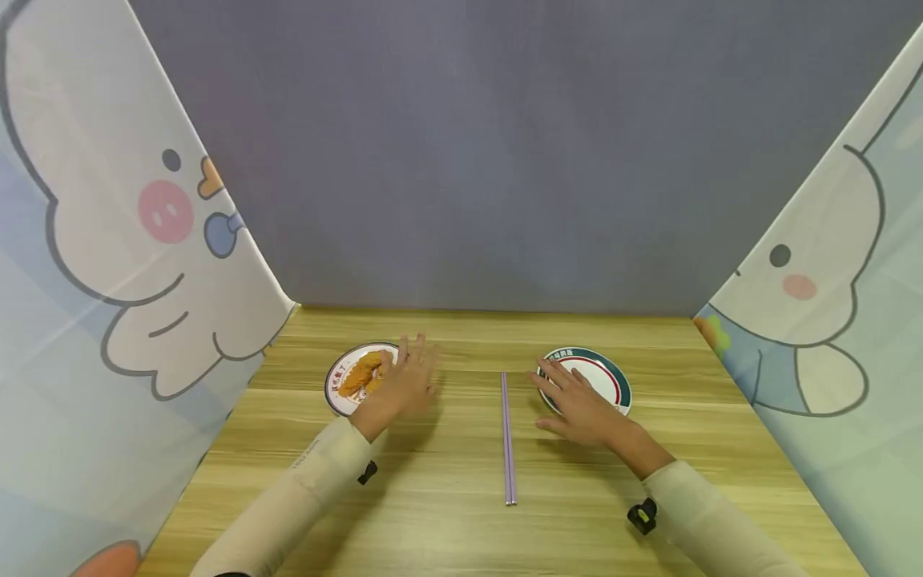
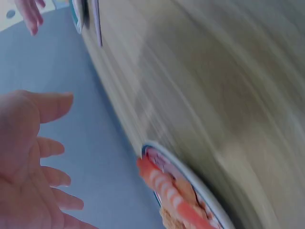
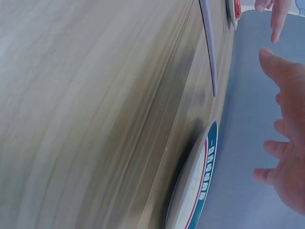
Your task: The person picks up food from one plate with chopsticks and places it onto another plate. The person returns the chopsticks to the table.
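Note:
On a wooden table (image 1: 447, 521) lie two purple chopsticks (image 1: 508, 437), side by side and pointing away from me. Left of them a white plate (image 1: 339, 393) carries orange fried food (image 1: 359, 375). My left hand (image 1: 407, 383) hovers open at that plate's right edge, fingers spread, holding nothing; the left wrist view shows its bare palm (image 2: 28, 162) beside the food plate (image 2: 190, 188). On the right stands an empty plate (image 1: 613, 377) with a green and red rim. My right hand (image 1: 577, 405) is open over its left part, seen too in the right wrist view (image 3: 286, 143) by the plate (image 3: 200, 186).
Cartoon-printed cloth panels (image 1: 108, 240) (image 1: 829, 304) wall in the table on both sides, and a grey backdrop (image 1: 505, 160) closes the far end. Bare wood runs from the chopsticks to the near edge.

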`<state>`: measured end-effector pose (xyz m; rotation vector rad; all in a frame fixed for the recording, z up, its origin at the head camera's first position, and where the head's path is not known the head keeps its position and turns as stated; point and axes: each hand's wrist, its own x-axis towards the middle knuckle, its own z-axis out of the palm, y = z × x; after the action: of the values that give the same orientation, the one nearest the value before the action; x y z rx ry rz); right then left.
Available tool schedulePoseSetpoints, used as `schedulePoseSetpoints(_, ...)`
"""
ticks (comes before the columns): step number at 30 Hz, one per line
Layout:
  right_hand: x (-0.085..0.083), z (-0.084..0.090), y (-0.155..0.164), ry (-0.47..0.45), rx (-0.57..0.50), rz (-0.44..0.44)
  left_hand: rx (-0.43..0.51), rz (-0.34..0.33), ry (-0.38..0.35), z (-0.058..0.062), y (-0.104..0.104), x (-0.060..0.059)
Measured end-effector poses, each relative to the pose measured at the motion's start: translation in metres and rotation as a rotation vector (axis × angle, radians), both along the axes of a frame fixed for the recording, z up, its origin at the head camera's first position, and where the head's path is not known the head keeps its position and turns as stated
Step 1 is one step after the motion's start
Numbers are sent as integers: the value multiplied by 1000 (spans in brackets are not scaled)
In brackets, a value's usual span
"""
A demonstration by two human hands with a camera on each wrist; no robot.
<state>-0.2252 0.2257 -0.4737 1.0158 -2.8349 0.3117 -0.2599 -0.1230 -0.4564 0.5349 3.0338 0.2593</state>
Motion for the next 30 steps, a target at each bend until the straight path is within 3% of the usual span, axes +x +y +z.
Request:
schedulePoseSetpoints(5, -1, 2, -8, 95, 4, 91, 40, 51, 18, 10, -22, -6)
schedulePoseSetpoints(10, -2, 0, -17, 167, 19, 195, 139, 100, -26, 18, -49, -17)
schedulePoseSetpoints(16, -1, -9, -29, 188, 29, 356, 191, 182, -78, 15, -80, -23)
schedulePoseSetpoints(25, 4, -21, -41, 100, 69, 451, 105, 320, -79, 0, -121, -31)
schedulePoseSetpoints(30, 5, -28, -45, 134, 102, 512, 31, 306, -94, -3, -137, -30)
